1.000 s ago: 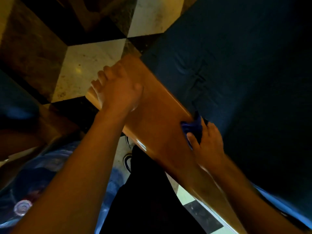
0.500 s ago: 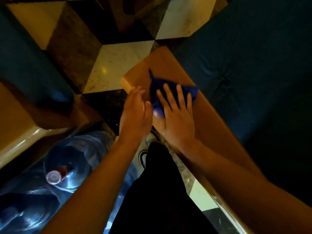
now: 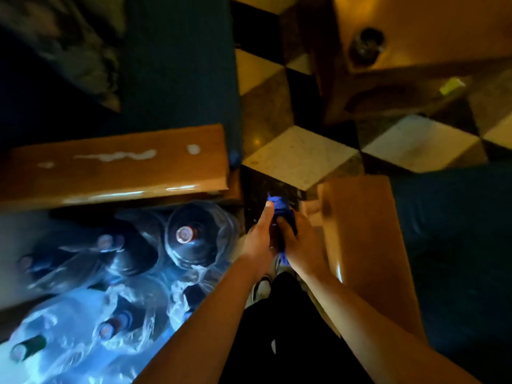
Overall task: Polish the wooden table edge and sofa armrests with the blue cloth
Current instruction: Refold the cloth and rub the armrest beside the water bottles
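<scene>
Left hand (image 3: 260,239) and right hand (image 3: 300,242) meet, fingers curled, both forearms extended forward.

Dim, warm-lit and motion-blurred, with glare streaks on the wooden armrest (image 3: 116,167) and wide-angle bending at the edges.

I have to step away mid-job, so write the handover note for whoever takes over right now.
Left hand: closed on the blue cloth, thumb up along it.
Right hand: also gripping the cloth; both hands hold it bunched between them, off any wood, above the floor.
Right armrest: beside the right hand, glossy; nothing touching it.
Left armrest: white streaks and spots lie on its top, not rubbed in.
Wooden table: far right, with a dark object on it that is too blurred to identify.
Done: cannot tell from this view.
Left: probably work the streaks into the left armrest, then the table edge.
</scene>
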